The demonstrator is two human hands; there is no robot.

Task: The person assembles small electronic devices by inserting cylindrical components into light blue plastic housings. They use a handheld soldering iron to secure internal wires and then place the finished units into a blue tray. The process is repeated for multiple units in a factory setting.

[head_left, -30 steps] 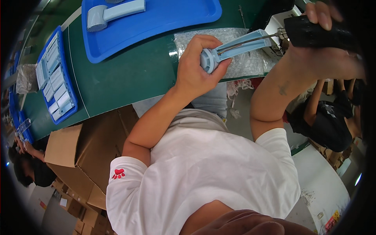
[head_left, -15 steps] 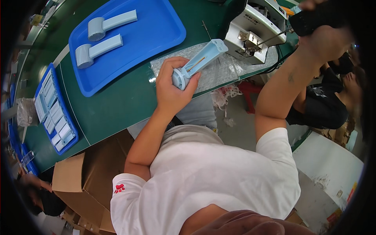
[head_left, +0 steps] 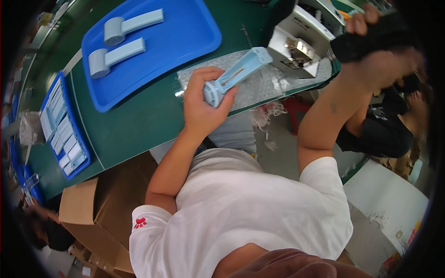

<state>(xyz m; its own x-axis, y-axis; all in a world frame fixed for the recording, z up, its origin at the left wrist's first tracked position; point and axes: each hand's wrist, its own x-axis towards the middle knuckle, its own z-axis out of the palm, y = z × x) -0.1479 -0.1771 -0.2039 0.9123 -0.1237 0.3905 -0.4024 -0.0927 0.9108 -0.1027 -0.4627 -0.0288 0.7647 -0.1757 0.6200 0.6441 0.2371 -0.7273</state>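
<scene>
My left hand [head_left: 203, 103] is closed round a light blue plastic housing [head_left: 246, 66]. Its round end sits by my fingers, and its open handle points up and right, showing a thin orange-brown strip inside. Far out at the upper right, my right hand [head_left: 391, 67] grips a black electric screwdriver [head_left: 368, 39], partly lost in the dark rim and blur. Just left of that tool stands a silver screw feeder [head_left: 301, 34] with a metal block on its front. The screwdriver's tip does not show clearly.
Two wrapped light blue pieces lie in a large blue tray [head_left: 185, 41]. A smaller blue tray [head_left: 85, 162] at the left holds several pale blue parts. Bubble wrap [head_left: 273, 83] covers the green table [head_left: 134, 134] edge. A cardboard box [head_left: 79, 204] stands below; people sit at both sides.
The screwdriver has swung back from the feeder's front block, where its thin bit reached before. My left hand and the housing stay nearly still.
</scene>
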